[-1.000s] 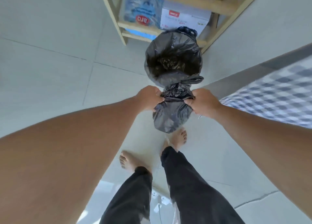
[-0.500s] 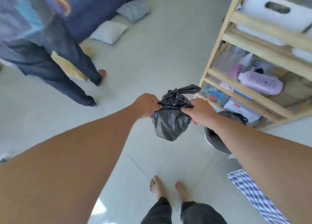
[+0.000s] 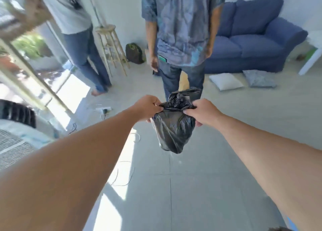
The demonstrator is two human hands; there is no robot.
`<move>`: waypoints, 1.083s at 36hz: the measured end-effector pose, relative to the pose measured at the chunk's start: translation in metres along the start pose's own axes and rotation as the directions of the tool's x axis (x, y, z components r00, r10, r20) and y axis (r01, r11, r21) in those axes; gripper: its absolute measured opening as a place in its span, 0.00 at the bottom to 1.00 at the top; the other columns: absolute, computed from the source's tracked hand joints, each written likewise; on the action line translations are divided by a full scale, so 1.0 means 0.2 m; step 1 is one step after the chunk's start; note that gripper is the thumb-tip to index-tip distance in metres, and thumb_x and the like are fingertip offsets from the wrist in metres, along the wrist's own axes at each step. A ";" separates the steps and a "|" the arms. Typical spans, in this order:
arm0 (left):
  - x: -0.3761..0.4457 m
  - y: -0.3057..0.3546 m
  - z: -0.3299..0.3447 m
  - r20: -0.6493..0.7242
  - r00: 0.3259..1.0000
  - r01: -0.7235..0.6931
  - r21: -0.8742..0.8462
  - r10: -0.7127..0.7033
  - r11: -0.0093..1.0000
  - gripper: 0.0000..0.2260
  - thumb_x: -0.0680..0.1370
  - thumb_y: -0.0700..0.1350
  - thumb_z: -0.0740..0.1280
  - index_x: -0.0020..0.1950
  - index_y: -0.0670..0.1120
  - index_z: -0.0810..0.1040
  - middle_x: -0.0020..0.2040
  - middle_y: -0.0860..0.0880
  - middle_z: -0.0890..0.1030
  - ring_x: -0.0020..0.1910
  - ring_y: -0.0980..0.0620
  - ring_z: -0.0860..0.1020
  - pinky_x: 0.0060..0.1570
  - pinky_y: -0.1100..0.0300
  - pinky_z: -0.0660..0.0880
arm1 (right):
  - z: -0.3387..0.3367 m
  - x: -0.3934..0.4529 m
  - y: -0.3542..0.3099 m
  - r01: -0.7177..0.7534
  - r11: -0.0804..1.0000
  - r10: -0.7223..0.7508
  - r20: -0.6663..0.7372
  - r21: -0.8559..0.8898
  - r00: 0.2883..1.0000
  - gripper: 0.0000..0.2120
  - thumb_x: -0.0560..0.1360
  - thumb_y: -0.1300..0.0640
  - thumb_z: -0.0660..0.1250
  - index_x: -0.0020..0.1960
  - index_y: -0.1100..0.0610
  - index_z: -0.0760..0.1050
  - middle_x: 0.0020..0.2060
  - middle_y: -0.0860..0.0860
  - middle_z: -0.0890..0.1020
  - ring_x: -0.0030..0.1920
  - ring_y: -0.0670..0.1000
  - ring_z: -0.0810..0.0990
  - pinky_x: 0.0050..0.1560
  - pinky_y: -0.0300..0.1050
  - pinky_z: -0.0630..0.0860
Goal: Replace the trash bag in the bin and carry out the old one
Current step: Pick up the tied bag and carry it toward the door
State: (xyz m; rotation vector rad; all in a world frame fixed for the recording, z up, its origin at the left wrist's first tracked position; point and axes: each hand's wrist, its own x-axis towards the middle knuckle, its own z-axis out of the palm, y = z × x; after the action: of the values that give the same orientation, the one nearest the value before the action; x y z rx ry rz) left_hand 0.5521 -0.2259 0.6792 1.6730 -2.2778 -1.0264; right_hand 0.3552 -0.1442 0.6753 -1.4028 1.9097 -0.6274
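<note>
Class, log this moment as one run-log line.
stage: carrying out | left hand: grip on trash bag neck | right hand: same | bag: off floor | ahead: person

person (image 3: 181, 39) ahead, open floor (image 3: 226, 178) below

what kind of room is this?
Most likely a home living room: a blue fabric sofa against the wall, white and grey cushions on the pale tiled floor, and a wooden stool near a sunlit glass door. Both hands hold a tied black plastic trash bag.
</note>
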 end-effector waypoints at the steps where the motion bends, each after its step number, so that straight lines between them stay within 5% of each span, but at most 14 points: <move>1: -0.03 -0.10 -0.09 -0.036 0.999 0.027 -0.022 -0.027 0.999 0.10 0.80 0.46 0.67 0.58 0.44 0.79 0.49 0.43 0.81 0.33 0.48 0.81 0.30 0.60 0.80 | 0.06 0.03 -0.10 0.039 0.999 -0.039 0.030 -0.013 0.999 0.11 0.75 0.54 0.68 0.37 0.59 0.74 0.28 0.55 0.77 0.26 0.55 0.77 0.27 0.46 0.78; 6: -0.28 -0.56 -0.44 -0.194 0.967 0.144 -0.129 -0.167 0.981 0.05 0.80 0.45 0.67 0.51 0.44 0.78 0.43 0.46 0.79 0.34 0.51 0.78 0.26 0.63 0.77 | 0.42 0.11 -0.60 0.226 0.971 -0.210 0.185 -0.071 0.960 0.12 0.75 0.54 0.69 0.34 0.55 0.73 0.26 0.53 0.77 0.25 0.54 0.77 0.23 0.41 0.76; 11: -0.63 -1.07 -0.75 -0.294 0.904 0.258 -0.204 -0.310 0.945 0.06 0.79 0.46 0.68 0.51 0.45 0.80 0.44 0.43 0.82 0.37 0.45 0.82 0.40 0.50 0.84 | 0.89 0.13 -1.08 0.370 0.927 -0.330 0.338 -0.060 0.881 0.08 0.75 0.54 0.69 0.41 0.57 0.78 0.29 0.54 0.79 0.27 0.53 0.78 0.29 0.45 0.81; 16: -1.07 -1.63 -1.07 -0.384 0.807 0.359 -0.284 -0.449 0.889 0.04 0.79 0.45 0.68 0.50 0.45 0.80 0.43 0.43 0.81 0.34 0.49 0.79 0.26 0.62 0.77 | 1.46 0.03 -1.60 0.502 0.865 -0.437 0.480 -0.008 0.761 0.07 0.74 0.52 0.69 0.39 0.55 0.78 0.30 0.53 0.80 0.28 0.53 0.78 0.29 0.44 0.80; 21: -1.44 -2.08 -1.26 -0.400 0.721 0.405 -0.420 -0.566 0.812 0.06 0.78 0.43 0.70 0.41 0.46 0.78 0.40 0.42 0.79 0.33 0.48 0.78 0.25 0.61 0.79 | 1.94 -0.10 -1.97 0.555 0.830 -0.486 0.554 0.051 0.676 0.11 0.74 0.53 0.70 0.43 0.62 0.79 0.31 0.56 0.80 0.26 0.52 0.76 0.27 0.43 0.78; 25: -1.75 -2.38 -1.40 -0.422 0.662 0.402 -0.498 -0.620 0.769 0.09 0.76 0.47 0.73 0.44 0.40 0.81 0.38 0.42 0.80 0.33 0.48 0.78 0.28 0.63 0.77 | 2.31 -0.26 -2.24 0.583 0.806 -0.514 0.603 0.097 0.610 0.11 0.75 0.56 0.69 0.35 0.57 0.75 0.28 0.54 0.76 0.27 0.53 0.75 0.27 0.43 0.77; 31: -2.16 -2.78 -1.47 -0.401 0.606 0.458 -0.530 -0.687 0.714 0.09 0.72 0.42 0.77 0.48 0.40 0.84 0.40 0.42 0.84 0.36 0.50 0.80 0.37 0.66 0.80 | 2.81 -0.42 -2.59 0.676 0.730 -0.541 0.691 0.103 0.479 0.08 0.74 0.56 0.70 0.38 0.58 0.77 0.28 0.53 0.76 0.26 0.52 0.75 0.29 0.45 0.80; 34: -2.33 -2.99 -1.46 -0.418 0.529 0.494 -0.556 -0.739 0.668 0.09 0.73 0.37 0.74 0.52 0.36 0.84 0.42 0.37 0.84 0.38 0.46 0.81 0.46 0.54 0.81 | 3.07 -0.51 -2.74 0.725 0.678 -0.549 0.739 0.121 0.389 0.09 0.74 0.56 0.70 0.36 0.57 0.77 0.28 0.55 0.76 0.26 0.53 0.76 0.30 0.47 0.80; 39: -2.57 -3.32 -1.46 -0.411 0.400 0.528 -0.627 -0.819 0.572 0.06 0.74 0.38 0.73 0.47 0.36 0.84 0.37 0.39 0.79 0.36 0.47 0.77 0.35 0.55 0.78 | 3.50 -0.64 -2.96 0.754 0.632 -0.523 0.815 0.176 0.248 0.06 0.73 0.57 0.69 0.41 0.59 0.80 0.27 0.54 0.78 0.26 0.51 0.76 0.26 0.42 0.75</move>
State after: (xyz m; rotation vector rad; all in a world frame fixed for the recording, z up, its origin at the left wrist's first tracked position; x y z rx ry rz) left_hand 1.4114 0.0003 0.6522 2.3192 -0.7694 -0.6905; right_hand 1.2797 -0.1949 0.6716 -2.1768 0.5668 0.0304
